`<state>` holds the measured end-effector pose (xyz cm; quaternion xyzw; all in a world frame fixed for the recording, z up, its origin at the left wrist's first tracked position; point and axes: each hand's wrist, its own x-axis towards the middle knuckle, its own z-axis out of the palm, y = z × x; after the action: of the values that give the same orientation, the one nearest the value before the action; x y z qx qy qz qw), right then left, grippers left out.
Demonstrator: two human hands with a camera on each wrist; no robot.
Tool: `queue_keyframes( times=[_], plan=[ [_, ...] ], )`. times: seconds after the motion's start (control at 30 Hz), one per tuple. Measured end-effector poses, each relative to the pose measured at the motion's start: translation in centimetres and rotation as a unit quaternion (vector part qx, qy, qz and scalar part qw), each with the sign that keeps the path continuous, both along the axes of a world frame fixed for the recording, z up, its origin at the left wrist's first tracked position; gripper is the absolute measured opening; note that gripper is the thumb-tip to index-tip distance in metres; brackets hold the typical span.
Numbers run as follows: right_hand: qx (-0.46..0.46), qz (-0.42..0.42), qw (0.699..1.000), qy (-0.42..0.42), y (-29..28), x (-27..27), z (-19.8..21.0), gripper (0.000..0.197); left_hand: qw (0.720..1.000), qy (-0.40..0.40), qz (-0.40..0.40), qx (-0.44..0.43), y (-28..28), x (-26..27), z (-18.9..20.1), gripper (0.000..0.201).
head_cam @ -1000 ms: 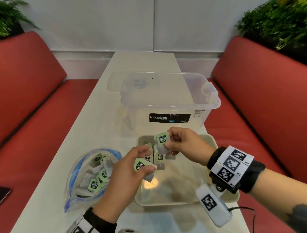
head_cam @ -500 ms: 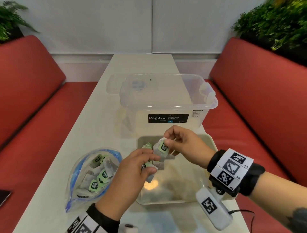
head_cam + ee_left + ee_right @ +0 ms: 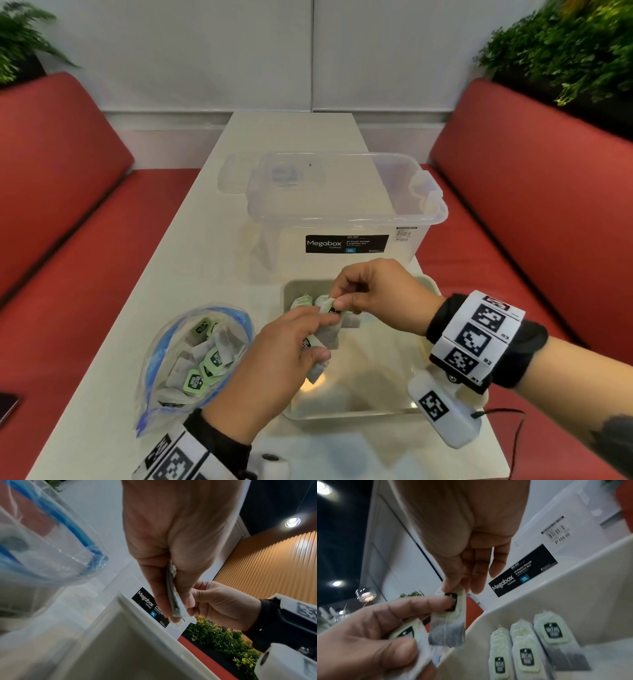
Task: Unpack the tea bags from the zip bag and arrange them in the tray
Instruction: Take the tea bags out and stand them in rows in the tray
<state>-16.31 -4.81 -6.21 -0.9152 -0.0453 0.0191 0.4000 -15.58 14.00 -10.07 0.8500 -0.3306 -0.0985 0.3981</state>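
An open zip bag [image 3: 161, 370] with a blue seal lies on the table at the left, with several green-tagged tea bags [image 3: 212, 359] inside. To its right stands the pale tray [image 3: 359, 409]. Three tea bags [image 3: 525, 655] lean in a row at its far left corner. Over that corner my right hand [image 3: 339, 303] pinches a tea bag [image 3: 448, 622] by its top, and the bag hangs down. My left hand [image 3: 317, 342] grips another tea bag [image 3: 412, 632] with thumb and fingers. Its index finger touches the tag of the bag that hangs from my right hand.
A clear Megabox storage box [image 3: 342, 212] stands right behind the tray, with its lid [image 3: 236, 171] lying further back. Red benches [image 3: 534, 205] run along both sides of the narrow table [image 3: 191, 267]. A dark phone [image 3: 7, 407] sits at the left edge of the view.
Both hands have come down and together over the tray's far left corner. The left index finger has reached across to the tea bag held by the right hand.
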Motion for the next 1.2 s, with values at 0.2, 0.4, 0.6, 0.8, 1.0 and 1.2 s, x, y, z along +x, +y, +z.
queue_keyframes(
  times=[0.2,0.4,0.6,0.8,1.0,1.2],
  plan=[
    [-0.179,0.003,0.984,0.014,-1.6,1.0,0.7,0.005,0.999,0.03,0.031,-0.026,0.5,-0.3,-0.7,0.057],
    [-0.353,-0.015,0.931,0.09,-2.4,2.8,-0.7,0.011,0.997,0.052,0.043,-0.045,0.7,-0.8,-1.9,0.06],
    [-0.417,0.015,0.899,0.131,-1.5,4.3,-2.4,0.012,0.998,0.045,0.037,-0.028,0.8,-0.8,-2.5,0.06],
    [-0.463,0.035,0.877,0.125,-1.0,5.1,-3.3,0.015,0.998,0.053,0.036,-0.022,0.9,-0.6,-2.6,0.055],
    [-0.486,0.041,0.865,0.115,-1.0,5.2,-3.9,0.017,0.998,0.06,0.034,-0.016,0.9,-0.7,-2.5,0.052],
    [-0.495,0.034,0.864,0.091,-1.3,4.8,-4.0,0.022,0.994,0.092,0.049,-0.03,0.6,-0.5,-2.3,0.07]
  ],
)
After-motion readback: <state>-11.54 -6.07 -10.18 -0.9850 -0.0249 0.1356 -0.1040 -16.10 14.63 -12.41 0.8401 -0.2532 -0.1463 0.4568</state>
